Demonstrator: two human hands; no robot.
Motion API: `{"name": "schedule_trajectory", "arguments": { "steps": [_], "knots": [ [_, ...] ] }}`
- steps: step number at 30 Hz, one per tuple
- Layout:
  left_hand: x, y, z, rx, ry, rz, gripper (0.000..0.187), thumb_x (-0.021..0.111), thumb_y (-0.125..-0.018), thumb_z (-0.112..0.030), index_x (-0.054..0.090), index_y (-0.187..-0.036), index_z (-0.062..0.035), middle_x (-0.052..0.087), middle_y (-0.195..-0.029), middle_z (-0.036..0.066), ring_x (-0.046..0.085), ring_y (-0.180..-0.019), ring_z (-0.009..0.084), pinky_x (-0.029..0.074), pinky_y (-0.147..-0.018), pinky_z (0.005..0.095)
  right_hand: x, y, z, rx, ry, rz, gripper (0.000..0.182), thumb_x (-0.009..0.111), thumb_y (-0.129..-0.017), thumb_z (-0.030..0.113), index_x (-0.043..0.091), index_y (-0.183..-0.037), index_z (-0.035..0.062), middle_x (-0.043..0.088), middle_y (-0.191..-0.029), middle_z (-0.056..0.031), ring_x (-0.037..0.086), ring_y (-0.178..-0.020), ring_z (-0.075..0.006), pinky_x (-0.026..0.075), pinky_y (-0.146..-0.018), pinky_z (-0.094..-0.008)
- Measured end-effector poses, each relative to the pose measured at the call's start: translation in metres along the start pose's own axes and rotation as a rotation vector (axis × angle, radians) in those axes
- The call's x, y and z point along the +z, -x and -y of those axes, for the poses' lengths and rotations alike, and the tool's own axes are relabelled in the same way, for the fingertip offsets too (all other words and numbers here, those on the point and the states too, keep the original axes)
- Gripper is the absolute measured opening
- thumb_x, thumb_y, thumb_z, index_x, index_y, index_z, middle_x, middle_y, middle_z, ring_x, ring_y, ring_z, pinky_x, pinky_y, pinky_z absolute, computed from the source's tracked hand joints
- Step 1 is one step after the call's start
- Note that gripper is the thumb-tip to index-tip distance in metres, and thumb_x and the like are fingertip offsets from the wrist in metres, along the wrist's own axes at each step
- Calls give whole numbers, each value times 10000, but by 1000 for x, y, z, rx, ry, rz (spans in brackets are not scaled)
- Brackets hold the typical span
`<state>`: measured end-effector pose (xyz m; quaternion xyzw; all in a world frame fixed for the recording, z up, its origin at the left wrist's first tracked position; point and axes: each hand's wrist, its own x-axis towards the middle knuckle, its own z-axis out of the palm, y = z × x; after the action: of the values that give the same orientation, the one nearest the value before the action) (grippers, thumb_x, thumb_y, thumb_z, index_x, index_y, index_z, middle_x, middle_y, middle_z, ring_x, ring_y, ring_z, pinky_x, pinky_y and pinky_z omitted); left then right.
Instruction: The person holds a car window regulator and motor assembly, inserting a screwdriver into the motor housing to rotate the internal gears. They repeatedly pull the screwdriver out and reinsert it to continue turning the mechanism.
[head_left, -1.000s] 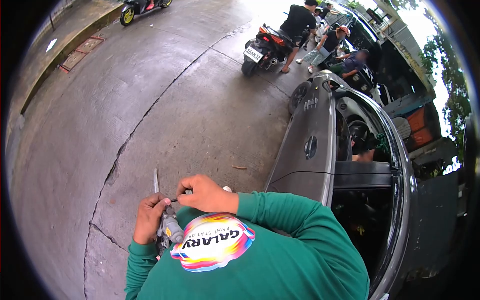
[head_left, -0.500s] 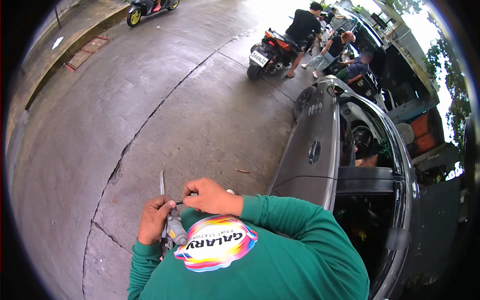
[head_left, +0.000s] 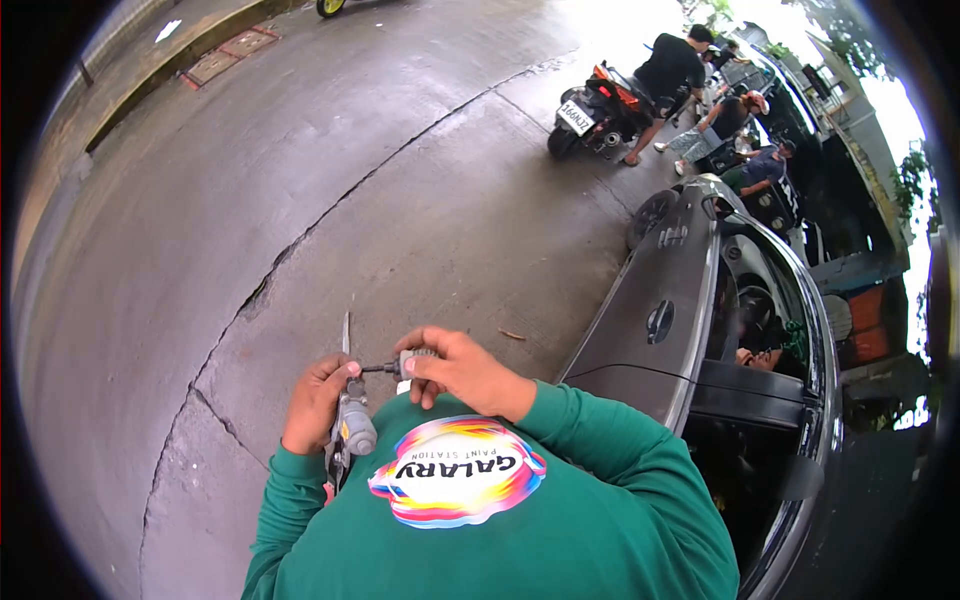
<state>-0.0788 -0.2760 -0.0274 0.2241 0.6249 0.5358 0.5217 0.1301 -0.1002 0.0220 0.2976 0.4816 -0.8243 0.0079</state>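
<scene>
Concrete pavement (head_left: 300,150) is filling the left and centre of the frame, a dark crack crossing it diagonally. At right, a grey car (head_left: 640,340) is standing alongside; a person (head_left: 672,68) is sitting on a motorcycle (head_left: 605,108) toward the upper right. At lower centre, the left hand (head_left: 316,400) is pinching the upper end of a grey metal part (head_left: 357,425), thumb pressing close to a dark rod (head_left: 378,368). The right hand (head_left: 465,368) is gripping a grey cylindrical piece (head_left: 407,364), fingers curling around it. Both hands are facing each other, apparently supporting the rod from opposite ends, near the green shirt (head_left: 600,520).
</scene>
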Motion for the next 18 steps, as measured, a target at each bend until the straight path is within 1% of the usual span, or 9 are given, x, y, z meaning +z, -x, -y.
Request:
{"name": "schedule_trajectory", "arguments": {
  "steps": [1,4,6,7,9,10,12,15,18],
  "knots": [
    [2,2,-5,-2,-14,-32,356,703,-1039,-343,678,-847,-44,585,-742,-31,498,-697,72,406,-625,293,-2,2,2,-76,101,-22,388,629,-1037,57,599,-1410,-43,708,-1045,-117,723,-847,-166,602,-759,-306],
    [-8,3,-10,20,-68,-95,401,705,-1050,-381,687,-854,-32,600,-757,-28,518,-705,75,425,-638,288,4,17,6,-308,286,-57,470,590,-982,-68,572,-1451,-55,685,-1188,-144,726,-932,-164,605,-841,-305],
    [-17,1,-6,4,-69,-131,408,703,-1059,-401,698,-868,-41,606,-770,-34,530,-716,68,431,-645,276,12,33,24,-514,685,-112,513,589,-947,-121,580,-1456,-56,674,-1306,-177,735,-1054,-179,614,-905,-339],
    [-22,-1,-3,10,-86,-139,417,699,-1070,-407,700,-870,-41,606,-775,-39,527,-726,61,430,-647,276,24,37,27,-506,672,-67,513,589,-947,-121,580,-1456,-56,674,-1306,-177,735,-1054,-179,614,-905,-339],
    [-25,-1,-5,-14,-54,-171,422,700,-1072,-407,701,-868,-38,611,-778,-38,523,-723,60,430,-647,277,35,50,34,-759,904,-218,532,735,-834,-45,645,-1358,-26,723,-1252,-234,764,-1087,-335,625,-906,-386],
    [-25,-1,-5,-25,-25,-170,426,702,-1075,-407,703,-865,-36,616,-780,-37,520,-720,60,430,-647,278,38,52,39,-754,905,-212,532,735,-834,-45,645,-1358,-26,723,-1252,-234,764,-1087,-335,625,-906,-386],
    [-24,-1,-8,-5,-25,-182,433,700,-1079,-405,709,-864,-30,611,-777,-42,513,-715,60,429,-645,280,46,51,46,-869,1050,-93,542,774,-821,-25,651,-1349,-17,718,-1296,-251,754,-1130,-404,628,-917,-409],
    [-23,2,-16,7,3,-201,433,706,-1077,-393,718,-856,-21,604,-760,-42,511,-710,60,431,-640,283,48,41,39,-855,1056,-94,556,790,-827,2,637,-1361,-17,721,-1297,-242,751,-1123,-408,624,-926,-419],
    [-21,3,-12,109,-140,-223,434,715,-1073,-387,729,-862,-7,611,-745,-39,518,-711,58,432,-631,286,48,38,30,-823,1034,-104,568,799,-828,10,628,-1369,-20,724,-1297,-237,751,-1126,-406,622,-926,-421]
  ]
}}
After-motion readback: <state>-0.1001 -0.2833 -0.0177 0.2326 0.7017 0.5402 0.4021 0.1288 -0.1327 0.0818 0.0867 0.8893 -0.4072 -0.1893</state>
